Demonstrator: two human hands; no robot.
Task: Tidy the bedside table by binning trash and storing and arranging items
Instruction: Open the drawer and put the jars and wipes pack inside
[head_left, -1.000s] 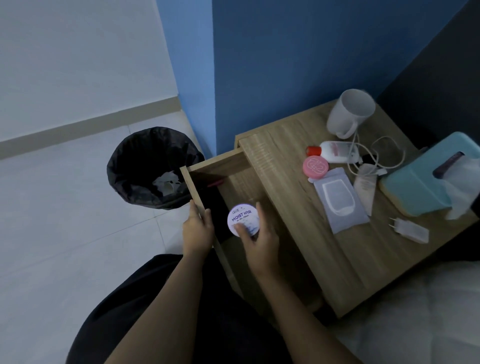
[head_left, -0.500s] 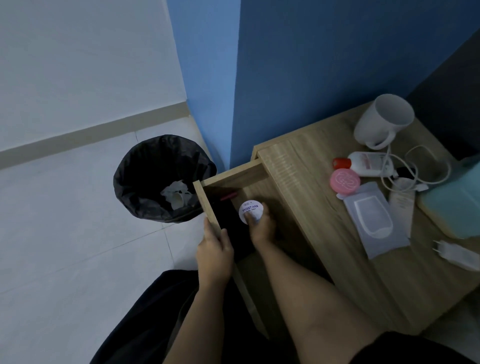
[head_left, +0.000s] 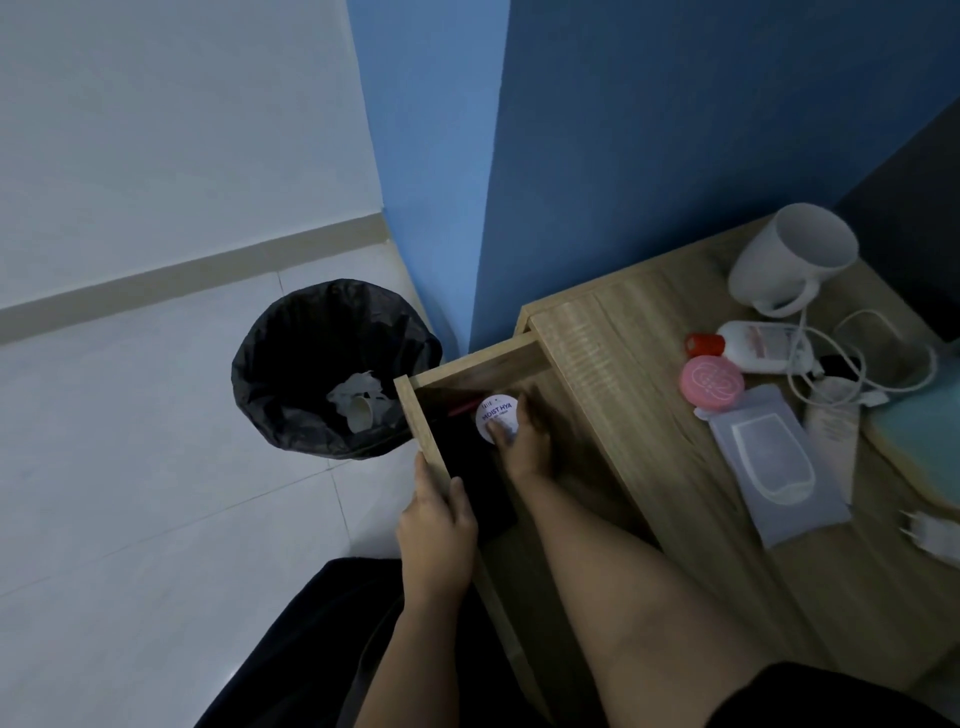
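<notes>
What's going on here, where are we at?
A person is partway through tidying a bedside table. The left hand grips the front panel of the open drawer, while the right hand holds a small round white jar low inside it. A mug, lotion bottle, pink tin and wipes pack lie on the tabletop. The black-lined bin holds crumpled trash.

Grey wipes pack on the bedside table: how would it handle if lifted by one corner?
The grey wipes pack looks like a flat soft pouch, so it would probably sag. Lying flat, it should slide, not roll. Its corner meets the pink tin, which might shift.
</notes>
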